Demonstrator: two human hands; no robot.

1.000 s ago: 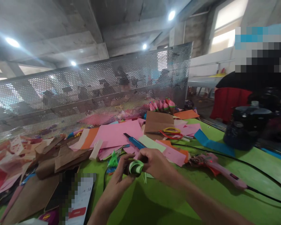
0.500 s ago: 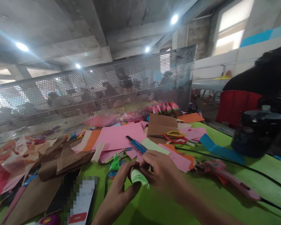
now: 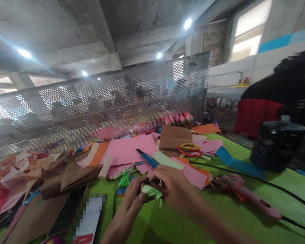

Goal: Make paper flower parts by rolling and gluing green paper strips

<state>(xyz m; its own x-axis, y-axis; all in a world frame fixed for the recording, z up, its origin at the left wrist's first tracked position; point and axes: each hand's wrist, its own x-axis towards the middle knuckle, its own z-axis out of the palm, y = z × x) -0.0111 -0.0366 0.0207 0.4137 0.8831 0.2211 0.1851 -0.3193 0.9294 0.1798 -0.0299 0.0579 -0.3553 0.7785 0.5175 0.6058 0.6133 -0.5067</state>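
Note:
A layered piece of light green paper (image 3: 152, 192), curled with a fringe hanging down, sits between my two hands over the green table. My left hand (image 3: 134, 196) is closed on it from the left, its thumb bent against the near edge. From the right, my right hand (image 3: 169, 183) pinches it with curled fingers, most of the fingertips hidden behind the paper. A blue utility knife (image 3: 147, 158) lies just beyond my hands on pink paper (image 3: 130, 149). To the left of my hands are small bright green scraps (image 3: 124, 178).
A pink glue gun (image 3: 249, 195) with a black cord lies right. Scissors (image 3: 189, 149) rest on brown paper (image 3: 175, 134). Left are a phone (image 3: 91, 217) and heaped paper scraps (image 3: 51, 169). A perforated metal screen (image 3: 104, 105) stands behind; a dark jug (image 3: 274, 145) is at the right.
My left thumb has moved up against the light green paper, and the fingers have shifted slightly around it. My right hand keeps its hold. The view has shifted a little.

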